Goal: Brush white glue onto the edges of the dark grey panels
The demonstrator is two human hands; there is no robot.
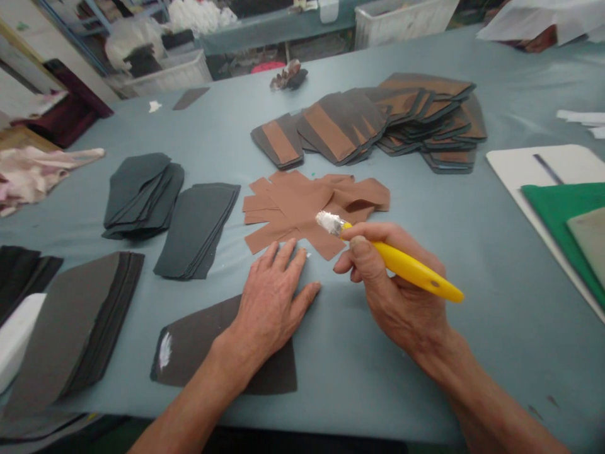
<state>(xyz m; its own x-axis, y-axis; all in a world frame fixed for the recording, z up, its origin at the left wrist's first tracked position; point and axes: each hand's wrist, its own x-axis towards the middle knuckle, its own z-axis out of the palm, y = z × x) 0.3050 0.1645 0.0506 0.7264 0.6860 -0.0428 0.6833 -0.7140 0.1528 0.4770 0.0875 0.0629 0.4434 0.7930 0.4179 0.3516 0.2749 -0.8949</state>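
Observation:
In my right hand (401, 284) is a yellow-handled brush (406, 268), its bristle end coated in a white paste and held over the pile of brown strips (293, 208). My left hand (276, 293) lies palm down with fingers stretched out, the fingertips at the near edge of that pile. Beneath my left hand and forearm is a dark cut panel (203, 340), partly hidden by them. A white smear (165, 350) marks the panel's left end.
Left of the strips lie two stacks of dark green pieces (193, 230) and a thick stack of dark grey panels (80, 321). Behind them spreads a heap of dark panels with brown strips (340, 123). Green sheets (562, 208) rest on a white board (510, 157) at right.

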